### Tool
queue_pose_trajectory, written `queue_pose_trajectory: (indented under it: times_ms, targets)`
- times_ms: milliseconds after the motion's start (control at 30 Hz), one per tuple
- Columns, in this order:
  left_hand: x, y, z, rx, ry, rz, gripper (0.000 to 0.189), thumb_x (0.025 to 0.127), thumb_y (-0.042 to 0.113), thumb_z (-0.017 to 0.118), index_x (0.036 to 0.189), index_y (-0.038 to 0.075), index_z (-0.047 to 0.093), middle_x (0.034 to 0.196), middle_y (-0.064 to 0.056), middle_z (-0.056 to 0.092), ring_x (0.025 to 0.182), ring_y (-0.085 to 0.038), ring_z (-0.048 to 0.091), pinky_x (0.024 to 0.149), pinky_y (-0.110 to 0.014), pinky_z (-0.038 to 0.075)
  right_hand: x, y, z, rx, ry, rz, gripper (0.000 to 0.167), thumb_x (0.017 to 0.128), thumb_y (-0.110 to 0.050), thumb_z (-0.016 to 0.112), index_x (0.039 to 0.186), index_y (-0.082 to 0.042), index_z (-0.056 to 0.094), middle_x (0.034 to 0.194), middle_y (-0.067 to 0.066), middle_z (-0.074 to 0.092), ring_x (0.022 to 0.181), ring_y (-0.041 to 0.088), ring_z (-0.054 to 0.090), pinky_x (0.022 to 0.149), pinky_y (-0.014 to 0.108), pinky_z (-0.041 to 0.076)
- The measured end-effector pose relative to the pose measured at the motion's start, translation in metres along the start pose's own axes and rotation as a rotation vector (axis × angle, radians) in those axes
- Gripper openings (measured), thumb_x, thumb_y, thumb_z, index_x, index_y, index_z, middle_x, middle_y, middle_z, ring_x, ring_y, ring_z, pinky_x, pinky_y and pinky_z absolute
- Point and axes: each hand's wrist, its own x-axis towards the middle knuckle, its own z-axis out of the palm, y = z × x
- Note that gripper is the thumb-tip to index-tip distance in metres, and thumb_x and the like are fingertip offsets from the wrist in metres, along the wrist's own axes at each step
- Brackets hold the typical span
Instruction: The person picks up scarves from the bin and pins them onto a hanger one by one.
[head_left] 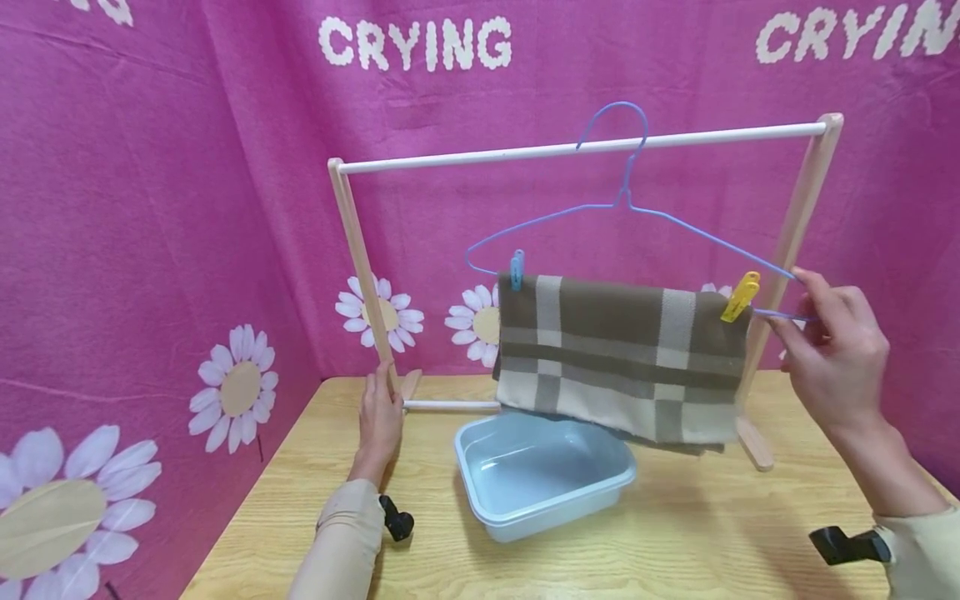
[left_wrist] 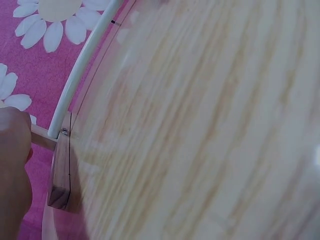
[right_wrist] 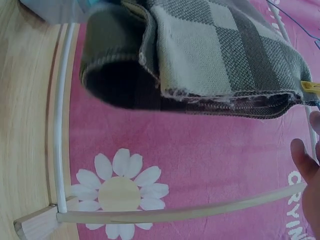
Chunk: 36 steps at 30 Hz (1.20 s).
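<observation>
My right hand (head_left: 843,354) pinches the right corner of a blue wire hanger (head_left: 675,218). The hanger's hook overlaps the white top rod (head_left: 465,156) of a wooden rack in the head view. A brown and cream checked cloth (head_left: 600,325) hangs folded over the hanger's lower bar. A blue clothespin (head_left: 517,271) clips its left end and a yellow clothespin (head_left: 741,297) its right. At the rack's left post (head_left: 360,267), my left hand (head_left: 381,421) grips low down, near the foot; the left wrist view shows that hand (left_wrist: 12,170) beside the post's base.
A light blue basin (head_left: 555,508) stands on the wooden table (head_left: 697,533), below and in front of the cloth. The rack's right foot (head_left: 756,446) rests at the right. Behind hangs a pink curtain (head_left: 420,108) with daisies and lettering.
</observation>
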Motion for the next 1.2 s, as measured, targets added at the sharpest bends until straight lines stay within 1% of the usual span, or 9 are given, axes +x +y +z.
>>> queue_pose_trajectory:
  times_ms: [67, 200, 400, 500, 633, 800, 900, 1033, 1200]
  targets:
    - [0.0, 0.001, 0.0, 0.003, -0.001, -0.001, 0.067, 0.09, -0.007, 0.064, 0.145, 0.022, 0.041, 0.109, -0.015, 0.055, 0.094, -0.034, 0.058, 0.081, -0.047, 0.054, 0.002, -0.002, -0.001, -0.011, -0.01, 0.002, 0.042, 0.078, 0.01, 0.071, 0.119, 0.006, 0.067, 0.096, -0.031, 0.042, 0.073, -0.022, 0.04, 0.066, -0.003, 0.032]
    - [-0.002, 0.002, -0.001, -0.001, 0.018, 0.012, 0.067, 0.089, -0.009, 0.064, 0.144, 0.022, 0.042, 0.109, -0.017, 0.055, 0.094, -0.036, 0.058, 0.081, -0.05, 0.053, 0.006, 0.001, -0.002, -0.042, -0.012, 0.006, 0.041, 0.08, 0.008, 0.072, 0.121, 0.005, 0.066, 0.096, -0.032, 0.04, 0.072, -0.023, 0.038, 0.066, -0.005, 0.03]
    - [-0.001, -0.002, -0.001, 0.006, 0.06, 0.044, 0.069, 0.086, -0.011, 0.066, 0.143, 0.02, 0.044, 0.108, -0.018, 0.057, 0.092, -0.036, 0.058, 0.079, -0.05, 0.052, 0.009, 0.013, 0.0, -0.067, -0.002, 0.056, 0.05, 0.074, 0.016, 0.074, 0.122, 0.003, 0.067, 0.093, -0.034, 0.039, 0.073, -0.018, 0.035, 0.068, 0.003, 0.028]
    - [-0.001, -0.003, 0.0, 0.001, 0.068, 0.059, 0.068, 0.086, -0.011, 0.066, 0.142, 0.02, 0.044, 0.108, -0.019, 0.057, 0.091, -0.037, 0.058, 0.078, -0.05, 0.052, 0.01, 0.013, 0.0, -0.084, 0.005, 0.078, 0.05, 0.074, 0.017, 0.073, 0.122, 0.003, 0.067, 0.092, -0.035, 0.038, 0.074, -0.018, 0.033, 0.068, 0.006, 0.027]
    - [0.0, -0.004, 0.001, 0.005, 0.06, 0.063, 0.067, 0.086, -0.011, 0.065, 0.142, 0.019, 0.044, 0.106, -0.019, 0.057, 0.09, -0.037, 0.058, 0.078, -0.05, 0.051, 0.012, 0.009, -0.001, -0.113, 0.009, 0.102, 0.048, 0.076, 0.016, 0.072, 0.122, 0.004, 0.066, 0.091, -0.035, 0.036, 0.074, -0.019, 0.031, 0.069, 0.007, 0.024]
    - [0.0, -0.003, 0.001, -0.012, 0.024, 0.024, 0.067, 0.088, -0.009, 0.065, 0.144, 0.021, 0.043, 0.11, -0.018, 0.057, 0.094, -0.037, 0.057, 0.084, -0.05, 0.05, 0.015, 0.01, -0.001, -0.109, 0.038, 0.134, 0.045, 0.078, 0.012, 0.072, 0.121, 0.004, 0.066, 0.088, -0.035, 0.036, 0.072, -0.018, 0.031, 0.067, 0.009, 0.023]
    - [0.0, -0.002, 0.0, -0.015, 0.004, 0.009, 0.067, 0.089, -0.009, 0.064, 0.144, 0.022, 0.042, 0.112, -0.018, 0.056, 0.096, -0.036, 0.056, 0.086, -0.049, 0.05, 0.016, 0.029, -0.001, -0.114, 0.056, 0.156, 0.044, 0.079, 0.007, 0.073, 0.122, 0.0, 0.068, 0.086, -0.035, 0.037, 0.071, -0.018, 0.032, 0.067, 0.008, 0.024]
    - [0.0, -0.002, -0.001, -0.014, -0.01, 0.003, 0.068, 0.089, -0.008, 0.064, 0.145, 0.022, 0.041, 0.111, -0.017, 0.056, 0.095, -0.034, 0.055, 0.085, -0.047, 0.05, 0.014, 0.055, -0.003, -0.147, 0.037, 0.176, 0.046, 0.08, 0.001, 0.076, 0.125, -0.008, 0.068, 0.086, -0.036, 0.037, 0.07, -0.019, 0.033, 0.068, 0.007, 0.026]
    - [0.0, -0.004, 0.0, -0.012, 0.027, 0.039, 0.067, 0.087, -0.01, 0.064, 0.143, 0.021, 0.044, 0.11, -0.018, 0.057, 0.093, -0.035, 0.057, 0.082, -0.049, 0.051, 0.005, 0.065, -0.006, -0.188, -0.021, 0.199, 0.047, 0.081, 0.001, 0.075, 0.127, -0.009, 0.067, 0.086, -0.035, 0.036, 0.071, -0.019, 0.032, 0.068, 0.008, 0.025]
